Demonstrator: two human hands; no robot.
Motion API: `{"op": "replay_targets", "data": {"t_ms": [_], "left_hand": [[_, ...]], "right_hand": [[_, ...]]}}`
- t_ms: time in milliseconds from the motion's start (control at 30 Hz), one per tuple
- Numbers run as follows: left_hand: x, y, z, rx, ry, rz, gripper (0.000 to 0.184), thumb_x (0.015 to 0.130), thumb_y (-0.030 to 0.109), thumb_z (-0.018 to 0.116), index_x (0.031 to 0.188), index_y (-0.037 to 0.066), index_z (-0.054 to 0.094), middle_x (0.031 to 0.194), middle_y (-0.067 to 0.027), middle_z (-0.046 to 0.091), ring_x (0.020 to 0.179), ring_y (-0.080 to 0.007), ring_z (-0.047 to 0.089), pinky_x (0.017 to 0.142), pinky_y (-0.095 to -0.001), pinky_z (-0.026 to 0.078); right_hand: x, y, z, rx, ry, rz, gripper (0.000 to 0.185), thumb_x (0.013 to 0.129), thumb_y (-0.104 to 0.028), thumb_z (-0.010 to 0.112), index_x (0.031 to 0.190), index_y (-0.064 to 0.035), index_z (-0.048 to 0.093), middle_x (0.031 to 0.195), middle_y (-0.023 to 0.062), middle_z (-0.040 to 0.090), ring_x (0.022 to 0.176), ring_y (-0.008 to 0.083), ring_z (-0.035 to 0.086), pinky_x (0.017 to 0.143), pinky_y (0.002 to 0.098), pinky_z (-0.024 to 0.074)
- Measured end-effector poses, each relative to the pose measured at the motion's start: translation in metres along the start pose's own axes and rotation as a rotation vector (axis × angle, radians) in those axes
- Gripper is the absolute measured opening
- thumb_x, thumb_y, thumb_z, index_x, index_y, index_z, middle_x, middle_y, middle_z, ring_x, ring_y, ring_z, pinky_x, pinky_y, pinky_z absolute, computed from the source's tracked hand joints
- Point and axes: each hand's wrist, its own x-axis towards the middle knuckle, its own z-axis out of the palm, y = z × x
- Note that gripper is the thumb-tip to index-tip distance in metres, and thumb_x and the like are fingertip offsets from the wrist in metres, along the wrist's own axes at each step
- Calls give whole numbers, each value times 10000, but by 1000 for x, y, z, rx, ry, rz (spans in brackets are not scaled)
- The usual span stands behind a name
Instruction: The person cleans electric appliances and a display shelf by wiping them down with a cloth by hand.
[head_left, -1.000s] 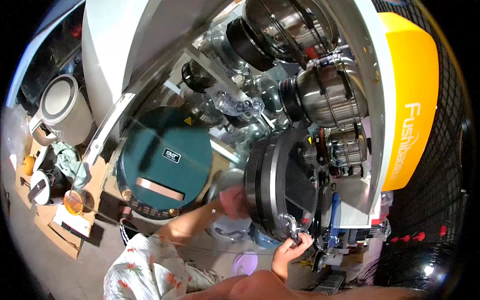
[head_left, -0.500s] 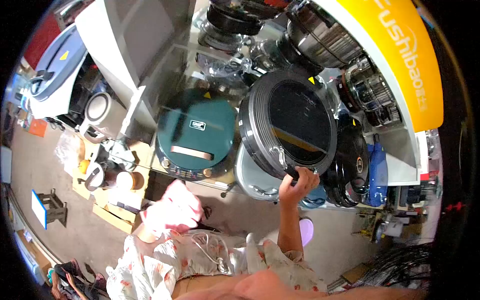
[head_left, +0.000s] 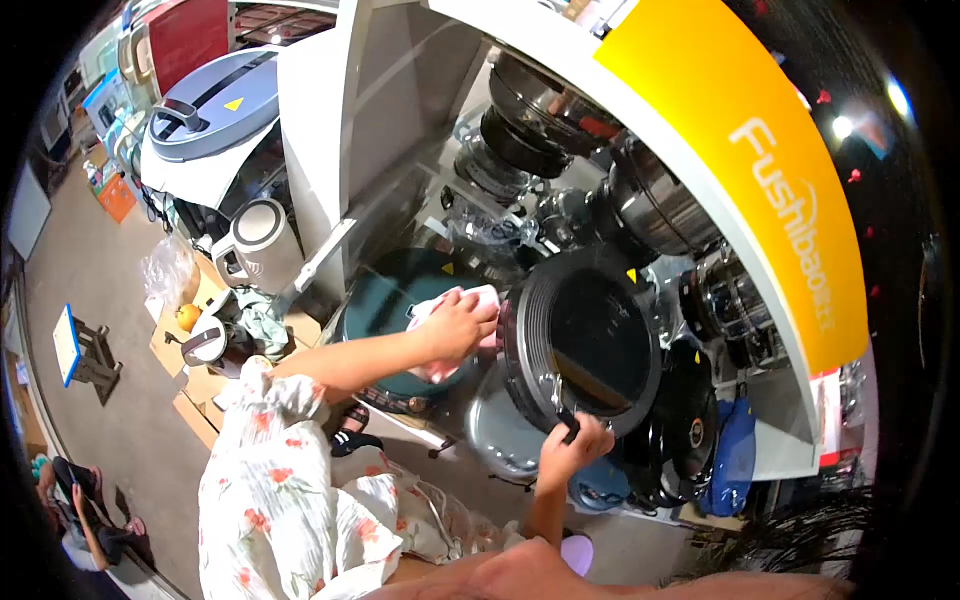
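My right hand [head_left: 580,442] is closed round the short black handle of a round black electric griddle [head_left: 600,335], which stands tilted on the shelf with its ridged rim toward me. A pink and white cloth [head_left: 437,372] is bunched under my left hand [head_left: 465,325], whose fingertips are close to the griddle's left rim; whether the cloth touches the rim I cannot tell. Behind my left hand and forearm, a dark green round cooker [head_left: 385,290] is partly covered. Below the griddle a grey translucent lid-like piece [head_left: 490,430] shows.
Black round appliances [head_left: 685,430] and a blue bag-like item [head_left: 733,455] sit at the right. Stacked steel pots [head_left: 660,200] fill the shelf's back. A kettle [head_left: 262,245] and cardboard boxes [head_left: 190,395] are at the left. A person [head_left: 80,510] is at the lower left.
My left hand with the pink cloth has come up from near my lap to the griddle's left side. The view has shifted, while my right hand keeps hold of the handle.
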Motion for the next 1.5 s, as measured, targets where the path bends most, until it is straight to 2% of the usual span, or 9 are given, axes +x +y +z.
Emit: {"op": "replay_targets", "data": {"t_ms": [67,267,467,500,667,800,967,1133,1500], "left_hand": [[41,-32,25,-117,-68,100,318,693,266,691,996,170,700,1281,-16,505,1214,-294,428,994,-463,346],[66,-72,16,-296,-187,337,401,637,256,720,1029,172,700,1318,0,505,1255,-295,419,1014,-421,378],[78,-79,29,-215,-115,261,571,736,281,648,1275,125,545,1356,-52,475,1232,-334,440,989,-437,411],[90,-83,38,-236,-19,266,447,734,295,650,1142,115,625,1249,-46,534,1211,-327,445,953,-405,427],[159,-91,75,-180,175,209,408,809,304,564,1176,127,593,1237,-62,541,1190,-312,469,938,-430,439],[185,-80,69,-164,-49,28,343,874,295,517,1199,229,601,1254,-28,530,1201,-291,465,969,-416,414],[152,-76,52,40,-164,43,427,854,303,506,1276,256,549,1319,-4,484,1223,-261,430,941,-478,396],[71,-62,50,55,43,-46,444,818,337,557,1259,284,532,1301,-4,480,1212,-282,431,937,-564,392],[-53,164,18,54,-99,-134,440,791,256,563,1221,161,567,1283,-105,474,1209,-396,413,974,-516,382]], "right_hand": [[-3,1,1,-56,-55,36,148,787,-63,551,935,-63,542,926,109,559,900,318,519,914,501,342],[0,-2,3,-67,-33,15,126,825,-141,514,924,-64,525,875,90,538,853,287,513,933,506,329],[-4,-3,0,-53,-32,47,129,803,-154,522,905,-77,532,861,74,546,845,265,527,983,528,296],[-6,-3,-1,-57,-45,61,131,798,-150,520,905,-76,533,863,75,548,848,265,527,986,531,294],[-10,0,7,-32,36,62,146,768,-118,504,902,-67,533,872,81,557,858,268,529,991,537,294],[-8,-5,3,-60,-43,135,152,760,-121,511,902,-70,534,871,86,560,848,274,528,973,539,308],[-1,-5,0,-64,-40,92,137,848,-194,560,913,-75,539,877,91,565,860,292,544,939,537,339],[8,-13,-3,-15,-70,109,104,828,-112,556,921,-66,565,931,100,562,901,315,546,952,499,339],[15,-13,-20,117,-176,100,283,807,-173,586,1074,-83,561,1062,93,566,1053,294,505,1005,495,275]]}}
